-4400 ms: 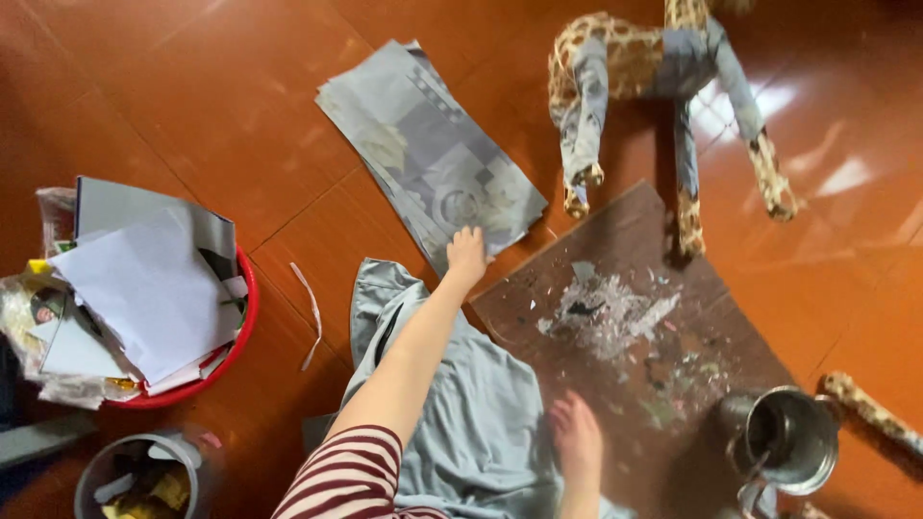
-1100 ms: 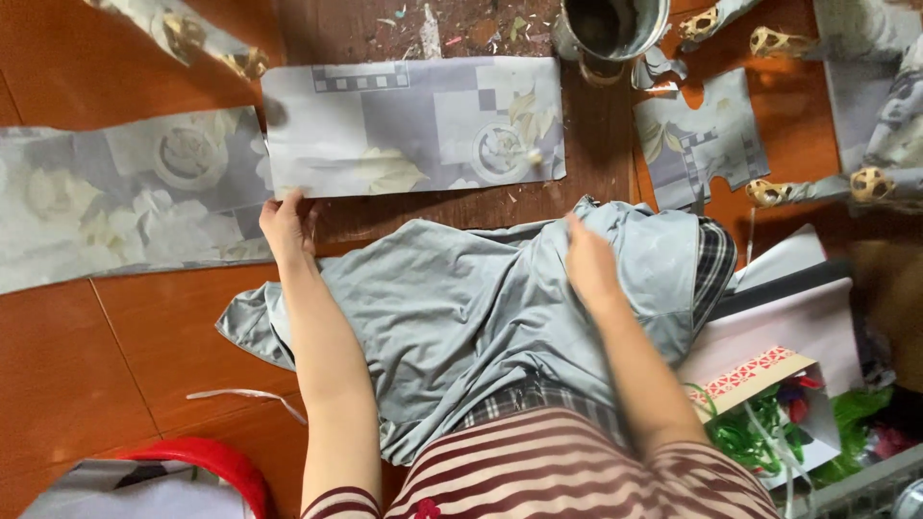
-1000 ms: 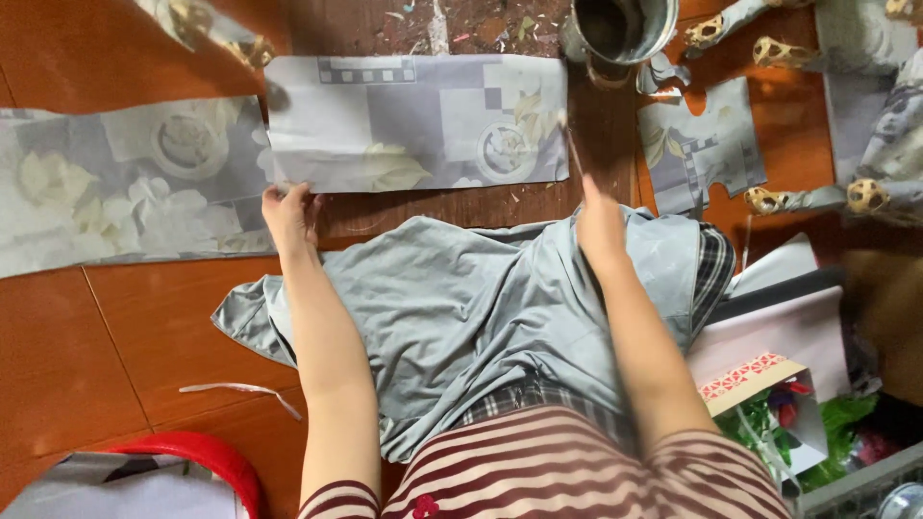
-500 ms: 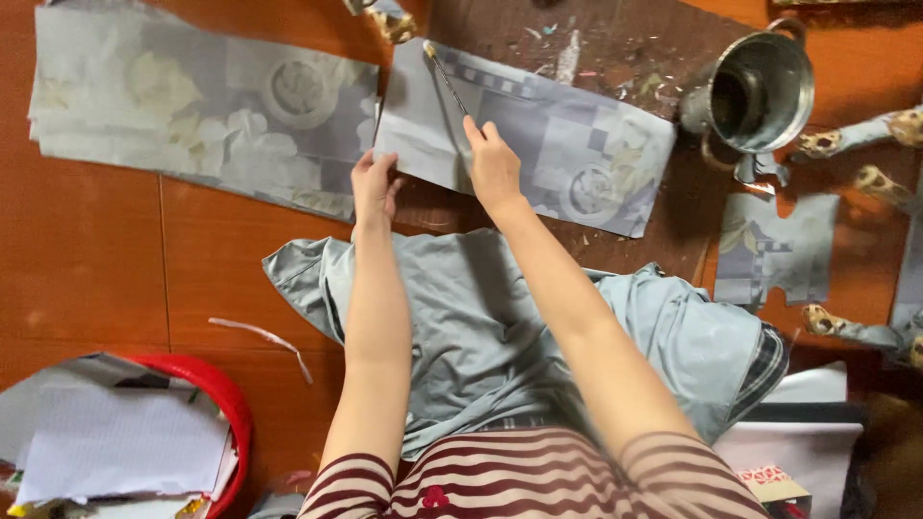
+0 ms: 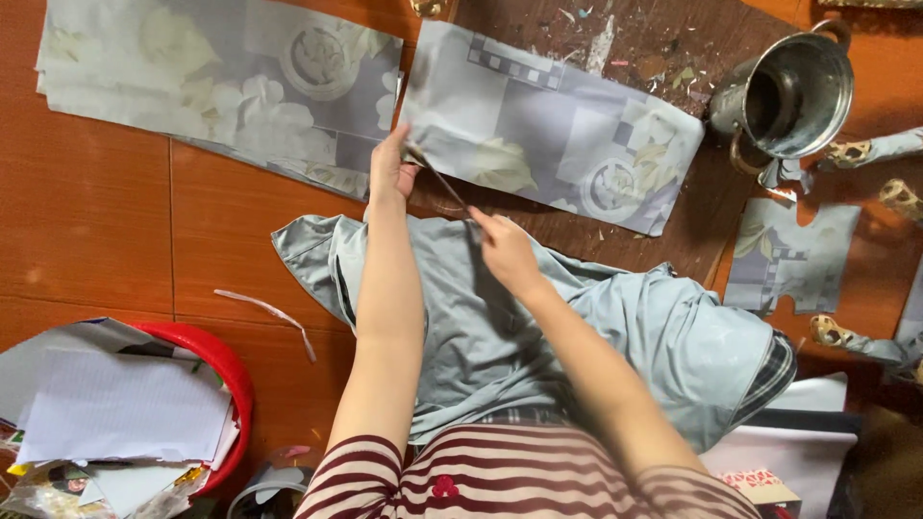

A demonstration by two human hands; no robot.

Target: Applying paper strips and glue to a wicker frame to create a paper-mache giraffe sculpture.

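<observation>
My left hand [image 5: 389,173] pinches the near left corner of a grey flower-patterned paper sheet [image 5: 567,135] that lies partly on a brown board [image 5: 625,38]. From its fingers a thin dark strip [image 5: 440,183] runs down to my right hand [image 5: 505,252], which grips the strip's other end just above a crumpled grey cloth [image 5: 577,327] over my lap. A second patterned sheet [image 5: 221,86] lies flat on the floor to the left.
A metal pot [image 5: 793,91] stands on the board at the upper right. Paper-covered figure legs [image 5: 865,154] and a cut paper piece [image 5: 788,255] lie at the right. A red basin [image 5: 231,375] full of papers sits lower left, with a loose paper strip [image 5: 269,312] beside it.
My right hand has drawn back from the sheet toward my body, and the thin strip now stretches between both hands. The left hand stays at the sheet's corner.
</observation>
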